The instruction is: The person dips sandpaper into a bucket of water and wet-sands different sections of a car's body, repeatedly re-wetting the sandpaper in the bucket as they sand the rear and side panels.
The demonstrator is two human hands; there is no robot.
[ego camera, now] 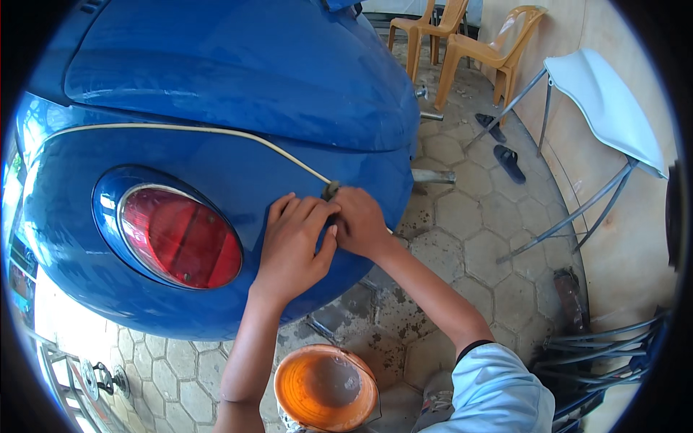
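Note:
A blue car's rear fender (254,227) fills the middle of the view, with a red tail light (181,238) set in a blue housing. Along the seam between fender and body runs a thin cream trim strip (216,130). My right hand (357,219) is closed over this strip at its lower right, gripping a small dark grey piece of cloth or pad (329,189) against it. A short end of the strip shows past my wrist. My left hand (298,238) lies on the fender with its fingers spread, index finger and thumb touching my right hand. Its palm is hidden.
An orange bucket (292,379) of cloudy water stands by my feet on hexagonal pavers. Exhaust pipes (433,176) stick out from the car. To the right are a pale blue panel on a metal stand (601,103), sandals (509,162), plastic chairs (487,51) and stacked metal-framed items (601,352).

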